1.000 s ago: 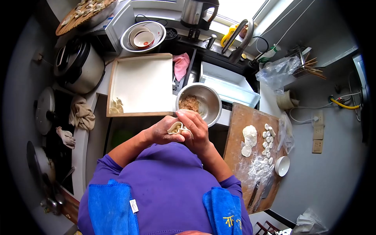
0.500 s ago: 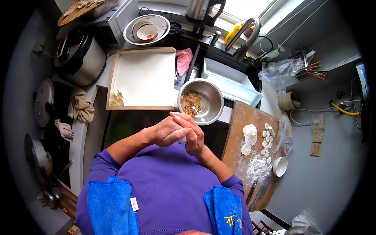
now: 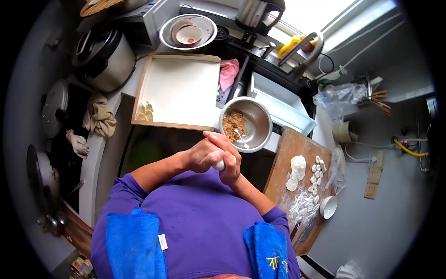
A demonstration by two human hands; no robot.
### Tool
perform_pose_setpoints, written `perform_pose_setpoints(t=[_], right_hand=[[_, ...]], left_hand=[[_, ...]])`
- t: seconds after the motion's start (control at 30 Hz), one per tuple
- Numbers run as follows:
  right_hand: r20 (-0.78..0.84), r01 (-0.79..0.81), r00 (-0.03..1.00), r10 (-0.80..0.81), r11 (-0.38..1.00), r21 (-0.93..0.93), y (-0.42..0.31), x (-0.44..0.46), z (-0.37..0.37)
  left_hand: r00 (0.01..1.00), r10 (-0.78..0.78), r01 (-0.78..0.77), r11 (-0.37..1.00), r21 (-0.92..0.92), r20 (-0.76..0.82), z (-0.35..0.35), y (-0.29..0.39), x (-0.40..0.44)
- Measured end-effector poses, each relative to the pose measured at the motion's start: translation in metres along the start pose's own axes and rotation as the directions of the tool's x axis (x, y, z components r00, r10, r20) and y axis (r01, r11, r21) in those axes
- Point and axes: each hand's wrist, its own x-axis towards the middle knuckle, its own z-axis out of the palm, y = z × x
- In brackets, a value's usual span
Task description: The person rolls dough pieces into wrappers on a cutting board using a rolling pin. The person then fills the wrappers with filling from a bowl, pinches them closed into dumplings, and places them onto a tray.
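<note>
My left hand (image 3: 200, 156) and my right hand (image 3: 227, 162) are pressed together in front of my chest, fingers wrapped over each other. Between them a white dumpling (image 3: 218, 165) shows in small part; the hands hide the rest. Just beyond the hands stands a metal bowl (image 3: 260, 125) with brown filling (image 3: 233, 124) and a white spoon (image 3: 241, 138) in it. A wooden-rimmed tray (image 3: 181, 88) to the left holds several dumplings (image 3: 145, 112) in its near left corner. On the right, a floured board (image 3: 283, 162) bears round wrappers (image 3: 298, 168) and several dough pieces (image 3: 317, 174).
A white bowl (image 3: 328, 207) sits at the board's right edge, near a knife (image 3: 304, 232). Behind are a sink with a clear bin (image 3: 281, 107), a faucet (image 3: 306, 56) and stacked bowls (image 3: 187, 33). A pressure cooker (image 3: 109, 60) stands at the left.
My hands have closed over the dumpling, whose open, filled top showed between the fingers a second ago. The view has shifted, so the surroundings sit differently in the frame.
</note>
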Motion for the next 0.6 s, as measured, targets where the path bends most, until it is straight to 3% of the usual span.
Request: perform_pose_setpoints(t=[0.13,0.2,0.27,0.3,0.33,0.4,0.43,0.47,0.53,0.57,0.6], right_hand=[[0.004,0.214,0.977,-0.214,0.976,-0.033,0.019,-0.001,0.018],[0.061,0.189,0.980,-0.190,0.982,0.014,0.031,0.004,0.028],[0.157,-0.093,0.984,0.083,0.994,0.057,0.035,0.015,0.036],[0.157,-0.270,0.954,0.254,0.959,0.087,0.040,0.017,0.044],[0.286,-0.512,0.846,0.450,0.835,0.202,0.048,0.015,0.042],[0.387,-0.695,0.711,0.587,0.670,0.261,0.066,0.016,0.053],[0.366,-0.682,0.727,0.582,0.675,0.282,0.072,0.022,0.064],[0.342,-0.649,0.744,0.574,0.743,0.164,0.085,0.025,0.071],[0.350,-0.384,0.826,0.441,0.896,-0.222,0.108,0.042,0.081],[0.352,-0.400,0.793,0.497,0.861,-0.314,0.122,0.052,0.086],[0.349,-0.306,0.825,0.446,0.870,-0.387,0.135,0.066,0.093]], left_hand=[[0.983,0.184,-0.173,0.954,0.246,-0.022,-0.011,0.010,-0.010],[0.990,0.120,-0.096,0.962,0.255,-0.079,-0.018,0.004,-0.027],[0.972,-0.058,0.100,0.980,0.174,-0.228,-0.026,-0.014,-0.045],[0.887,-0.372,0.334,0.926,-0.174,-0.274,-0.028,-0.020,-0.055],[0.826,-0.506,0.393,0.833,-0.390,-0.248,-0.038,-0.017,-0.063],[0.701,-0.655,0.398,0.688,-0.607,-0.283,-0.049,-0.027,-0.086],[0.627,-0.731,0.426,0.611,-0.667,-0.269,-0.057,-0.028,-0.098],[0.602,-0.766,0.385,0.527,-0.758,-0.227,-0.063,-0.035,-0.115],[0.451,-0.846,0.364,0.465,-0.807,-0.284,-0.073,-0.042,-0.140],[0.396,-0.869,0.371,0.447,-0.814,-0.296,-0.078,-0.049,-0.156],[0.314,-0.880,0.403,0.464,-0.789,-0.357,-0.081,-0.053,-0.170]])
